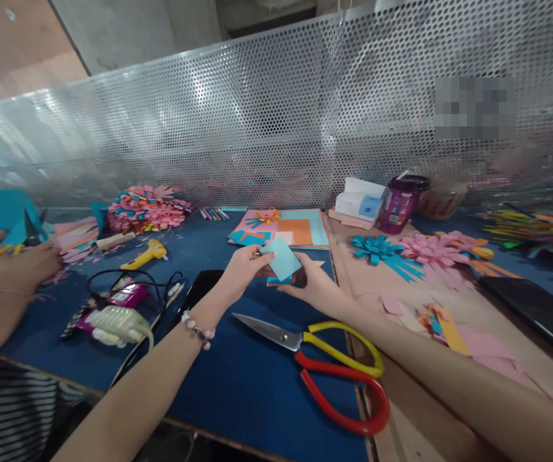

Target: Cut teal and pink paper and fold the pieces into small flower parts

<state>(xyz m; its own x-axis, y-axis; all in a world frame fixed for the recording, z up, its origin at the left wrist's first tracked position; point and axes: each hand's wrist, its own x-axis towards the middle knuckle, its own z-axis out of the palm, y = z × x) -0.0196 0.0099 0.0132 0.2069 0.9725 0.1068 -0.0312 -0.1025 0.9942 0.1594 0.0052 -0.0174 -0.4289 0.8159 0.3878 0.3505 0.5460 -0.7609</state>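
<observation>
In the middle of the frame, a light blue paper square is held above the blue desk, tilted with one corner toward the viewer. The left hand has its fingers clamped on the paper's left corner, thumb on top. The right hand is at the paper's right corner, thumb and forefinger apart; whether they grip it I cannot tell. Just below, in the lower centre, large scissors with one yellow and one red handle lie with blades together, pointing left. Stacked coloured sheets lie beyond the hands. A yellow glue gun lies left of centre, below a heap of pink paper flowers. At centre right are a blue paper flower and a purple cup. At the left edge, a co-worker's hand shows.
</observation>
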